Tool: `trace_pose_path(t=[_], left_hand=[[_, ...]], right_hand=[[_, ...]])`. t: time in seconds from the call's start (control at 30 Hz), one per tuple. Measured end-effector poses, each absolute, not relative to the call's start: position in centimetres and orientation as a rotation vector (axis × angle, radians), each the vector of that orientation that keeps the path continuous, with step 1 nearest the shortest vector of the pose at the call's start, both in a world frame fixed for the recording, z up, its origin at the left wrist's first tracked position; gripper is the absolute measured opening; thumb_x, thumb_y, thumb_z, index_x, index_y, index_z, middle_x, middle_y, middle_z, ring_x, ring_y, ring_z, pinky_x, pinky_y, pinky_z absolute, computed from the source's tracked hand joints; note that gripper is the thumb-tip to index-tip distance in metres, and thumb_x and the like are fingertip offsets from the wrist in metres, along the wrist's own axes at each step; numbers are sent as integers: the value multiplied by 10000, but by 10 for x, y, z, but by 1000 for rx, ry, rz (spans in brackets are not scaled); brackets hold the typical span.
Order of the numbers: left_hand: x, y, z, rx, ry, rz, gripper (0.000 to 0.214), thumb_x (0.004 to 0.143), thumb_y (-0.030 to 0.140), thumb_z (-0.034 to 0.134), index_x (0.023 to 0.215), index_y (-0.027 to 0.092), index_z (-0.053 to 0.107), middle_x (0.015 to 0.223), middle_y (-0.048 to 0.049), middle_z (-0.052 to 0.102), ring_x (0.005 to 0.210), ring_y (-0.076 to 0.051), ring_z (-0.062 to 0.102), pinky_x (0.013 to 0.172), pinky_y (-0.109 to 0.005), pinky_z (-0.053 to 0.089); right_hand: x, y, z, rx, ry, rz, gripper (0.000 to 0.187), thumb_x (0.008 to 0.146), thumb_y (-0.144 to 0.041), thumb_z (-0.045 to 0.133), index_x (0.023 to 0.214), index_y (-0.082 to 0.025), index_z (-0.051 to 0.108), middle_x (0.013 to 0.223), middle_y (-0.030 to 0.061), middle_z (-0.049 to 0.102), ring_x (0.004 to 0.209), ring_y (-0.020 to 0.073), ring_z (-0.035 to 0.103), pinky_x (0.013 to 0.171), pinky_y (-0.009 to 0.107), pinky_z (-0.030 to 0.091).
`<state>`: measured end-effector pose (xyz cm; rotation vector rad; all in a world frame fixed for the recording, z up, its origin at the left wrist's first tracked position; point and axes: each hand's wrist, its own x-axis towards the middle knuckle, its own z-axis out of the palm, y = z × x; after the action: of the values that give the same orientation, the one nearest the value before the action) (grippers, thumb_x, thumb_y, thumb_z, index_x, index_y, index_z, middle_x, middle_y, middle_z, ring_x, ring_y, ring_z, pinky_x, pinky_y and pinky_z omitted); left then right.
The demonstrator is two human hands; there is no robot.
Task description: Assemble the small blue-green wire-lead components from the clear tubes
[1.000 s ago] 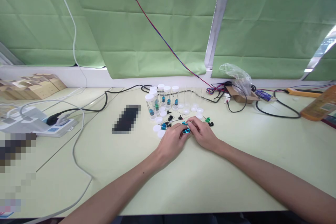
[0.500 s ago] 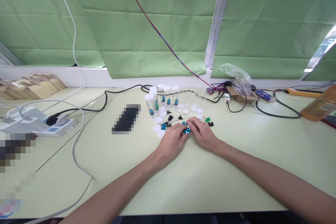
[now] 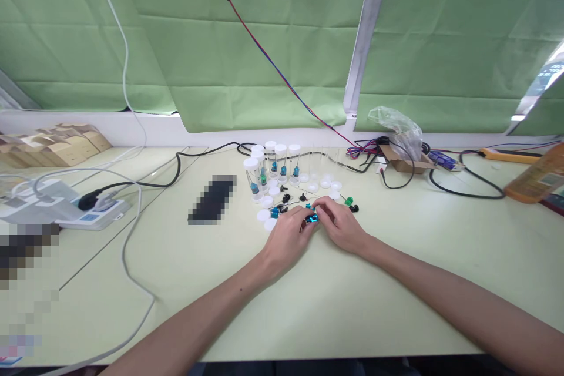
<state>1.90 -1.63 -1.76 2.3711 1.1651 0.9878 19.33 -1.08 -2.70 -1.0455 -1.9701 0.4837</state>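
My left hand (image 3: 288,238) and my right hand (image 3: 341,226) meet over the pale green table, fingers curled together around a small shiny blue part (image 3: 312,218). Just beyond them lie loose white caps (image 3: 264,215), small black pieces (image 3: 286,198) and a green piece (image 3: 348,201). Farther back stand several clear tubes with white caps (image 3: 275,167), some with blue or green parts inside.
A blurred dark flat object (image 3: 212,199) lies left of the tubes. A white power strip (image 3: 94,211) with black and white cables sits at far left. Tangled wires and a cardboard box with a plastic bag (image 3: 399,147) are behind. An orange meter (image 3: 540,176) is at right.
Both hands stay in place; only the fingers shift slightly around the blue part.
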Motion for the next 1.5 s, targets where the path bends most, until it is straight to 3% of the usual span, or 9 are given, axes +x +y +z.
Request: trace_pose_path(t=[0.23,0.37,0.8,1.1,1.3,1.5], left_hand=[[20,-17,-17,2393,1169,942,175,907,185,501,967,201,664,878,-46,667,777,-188,594,691,-311,458],[19,-16,-17,2383,1175,960,182,901,176,508,993,205,662,891,-42,670,793,-188,599,718,-315,464],[20,-17,-18,2377,1173,939,188,902,188,511,1014,199,661,913,-47,669,802,-189,595,702,-309,458],[20,-17,-17,2375,1179,936,174,912,211,513,1000,204,663,903,-47,666,804,-191,595,710,-312,452],[19,-16,-17,2381,1179,951,163,908,190,513,982,197,657,897,-44,666,803,-185,590,716,-309,449],[21,-17,-17,2364,1176,930,182,910,202,510,1006,204,665,925,-46,669,817,-187,596,712,-307,453]], right_hand=[[193,-10,-28,-1059,-1965,495,217,1006,-322,359,1012,-219,549,794,10,611,636,153,533,634,276,398],[193,-11,-27,-1075,-1955,496,206,1003,-326,377,1014,-214,549,695,-16,557,588,144,503,594,267,376],[194,-9,-29,-1081,-1975,482,201,1002,-291,363,1049,-210,541,748,-8,574,607,140,505,619,264,374],[193,-11,-27,-1084,-1945,513,215,1006,-337,374,1039,-210,544,662,-27,543,561,138,484,590,263,373],[194,-9,-29,-1042,-1945,521,170,992,-293,394,1053,-210,530,762,3,596,640,148,534,615,266,396],[194,-9,-30,-1076,-1953,477,182,996,-294,384,1042,-216,542,690,-25,543,573,135,492,587,258,371]])
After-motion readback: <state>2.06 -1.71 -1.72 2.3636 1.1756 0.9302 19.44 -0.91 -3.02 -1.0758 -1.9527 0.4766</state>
